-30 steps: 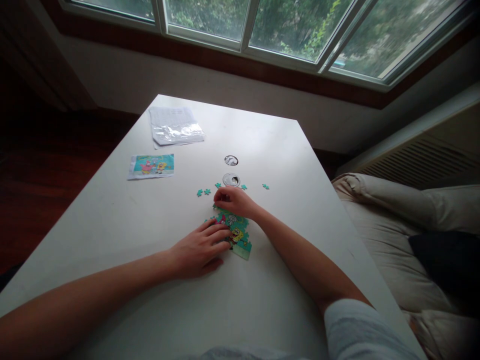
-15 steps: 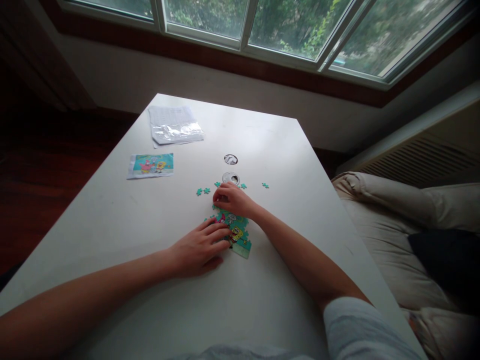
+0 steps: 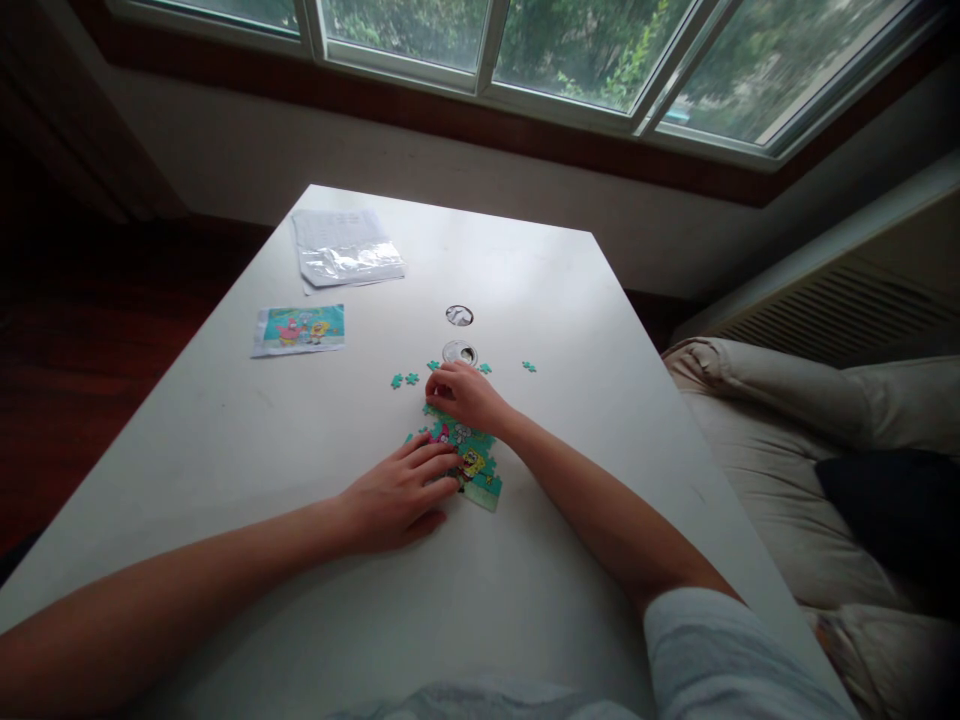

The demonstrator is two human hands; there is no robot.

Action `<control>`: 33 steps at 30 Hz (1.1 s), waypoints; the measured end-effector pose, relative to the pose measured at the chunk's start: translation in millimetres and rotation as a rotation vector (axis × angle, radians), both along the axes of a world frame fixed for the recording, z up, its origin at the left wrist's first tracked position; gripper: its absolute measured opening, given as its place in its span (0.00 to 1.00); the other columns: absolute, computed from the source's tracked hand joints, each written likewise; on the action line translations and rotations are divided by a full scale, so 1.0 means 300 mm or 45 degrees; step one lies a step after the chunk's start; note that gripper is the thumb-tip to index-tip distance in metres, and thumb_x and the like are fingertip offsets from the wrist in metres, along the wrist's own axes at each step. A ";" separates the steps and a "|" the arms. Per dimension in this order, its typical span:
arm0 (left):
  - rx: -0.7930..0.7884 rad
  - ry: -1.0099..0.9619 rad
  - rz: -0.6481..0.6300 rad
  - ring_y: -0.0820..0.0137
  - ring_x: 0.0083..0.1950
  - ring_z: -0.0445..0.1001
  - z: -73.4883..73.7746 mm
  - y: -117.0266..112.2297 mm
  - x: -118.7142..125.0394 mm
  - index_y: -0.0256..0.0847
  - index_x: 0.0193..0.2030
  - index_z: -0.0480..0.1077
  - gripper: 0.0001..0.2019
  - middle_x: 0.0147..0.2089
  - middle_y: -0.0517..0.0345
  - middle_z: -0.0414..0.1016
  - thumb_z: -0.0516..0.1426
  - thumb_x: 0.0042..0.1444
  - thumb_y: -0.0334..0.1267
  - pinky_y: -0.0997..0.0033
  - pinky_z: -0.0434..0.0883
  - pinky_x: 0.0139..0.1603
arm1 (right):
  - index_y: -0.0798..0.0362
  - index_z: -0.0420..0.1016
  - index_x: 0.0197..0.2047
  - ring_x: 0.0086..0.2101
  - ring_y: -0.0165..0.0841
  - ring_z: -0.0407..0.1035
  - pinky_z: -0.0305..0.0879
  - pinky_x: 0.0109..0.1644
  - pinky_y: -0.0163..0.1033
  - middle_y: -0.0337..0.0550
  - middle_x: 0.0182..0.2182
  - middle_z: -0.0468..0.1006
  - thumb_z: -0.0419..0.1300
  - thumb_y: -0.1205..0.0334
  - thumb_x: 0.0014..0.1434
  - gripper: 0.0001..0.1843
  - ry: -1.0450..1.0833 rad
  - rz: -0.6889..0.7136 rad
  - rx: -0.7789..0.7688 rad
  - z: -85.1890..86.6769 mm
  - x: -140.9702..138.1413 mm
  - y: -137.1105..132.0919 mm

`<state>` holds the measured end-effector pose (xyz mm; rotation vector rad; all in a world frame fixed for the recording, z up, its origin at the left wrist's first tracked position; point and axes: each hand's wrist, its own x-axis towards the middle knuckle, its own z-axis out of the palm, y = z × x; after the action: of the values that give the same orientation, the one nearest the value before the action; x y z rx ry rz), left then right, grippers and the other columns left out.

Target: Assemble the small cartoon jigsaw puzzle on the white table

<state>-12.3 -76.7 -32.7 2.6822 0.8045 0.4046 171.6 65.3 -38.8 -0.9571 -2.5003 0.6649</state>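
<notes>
A partly joined jigsaw puzzle (image 3: 480,470), green with cartoon figures, lies on the white table in front of me. My left hand (image 3: 409,490) rests flat on its left side, fingers stretched out and covering part of the picture. Over the puzzle's far edge, my right hand (image 3: 465,395) is curled with thumb and fingers pinched together. Whatever sits in that pinch is hidden. Loose green puzzle pieces (image 3: 412,379) lie just beyond the hands, and a joined-looking pair of pieces (image 3: 529,367) is off to the right.
A picture card (image 3: 304,328) with the same cartoon figures lies left of the puzzle. Papers in a clear plastic sleeve (image 3: 349,250) are at the far left of the table (image 3: 225,470). Two round inserts (image 3: 460,316) sit mid-table. A beige sofa (image 3: 757,450) stands at right.
The view has shifted very slightly. Both hands keep nearly the same place and pose on the puzzle.
</notes>
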 end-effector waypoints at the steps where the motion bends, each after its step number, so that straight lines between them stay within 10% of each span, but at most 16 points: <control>1: 0.002 -0.006 -0.003 0.54 0.71 0.60 0.000 0.000 0.000 0.41 0.60 0.68 0.18 0.68 0.47 0.66 0.56 0.65 0.40 0.47 0.51 0.76 | 0.53 0.77 0.36 0.36 0.33 0.63 0.55 0.46 0.38 0.40 0.32 0.74 0.65 0.66 0.61 0.02 -0.005 -0.003 0.003 -0.001 -0.001 -0.002; 16: -0.004 0.006 -0.004 0.55 0.72 0.60 0.004 0.007 0.001 0.42 0.62 0.67 0.19 0.70 0.48 0.65 0.55 0.66 0.41 0.47 0.51 0.76 | 0.53 0.76 0.37 0.37 0.33 0.65 0.56 0.45 0.38 0.41 0.33 0.76 0.62 0.66 0.64 0.03 -0.060 0.012 0.092 0.021 0.030 0.001; 25: 0.022 0.056 0.054 0.54 0.75 0.55 -0.004 0.010 0.002 0.42 0.66 0.64 0.23 0.73 0.48 0.61 0.54 0.66 0.41 0.46 0.53 0.75 | 0.54 0.78 0.40 0.41 0.41 0.69 0.59 0.38 0.40 0.55 0.42 0.78 0.60 0.61 0.64 0.07 -0.724 -0.808 0.223 0.096 0.349 0.149; 33: 0.048 0.077 0.144 0.55 0.74 0.57 -0.004 0.013 0.000 0.42 0.66 0.64 0.22 0.73 0.49 0.61 0.53 0.67 0.43 0.46 0.54 0.75 | 0.53 0.77 0.45 0.45 0.42 0.71 0.64 0.42 0.38 0.53 0.47 0.77 0.55 0.61 0.66 0.11 -0.959 -0.752 0.136 0.093 0.363 0.137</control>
<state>-12.2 -72.9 -34.1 2.7032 0.9785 0.3700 280.6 106.5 -10.8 -2.0735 -2.5408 -0.0441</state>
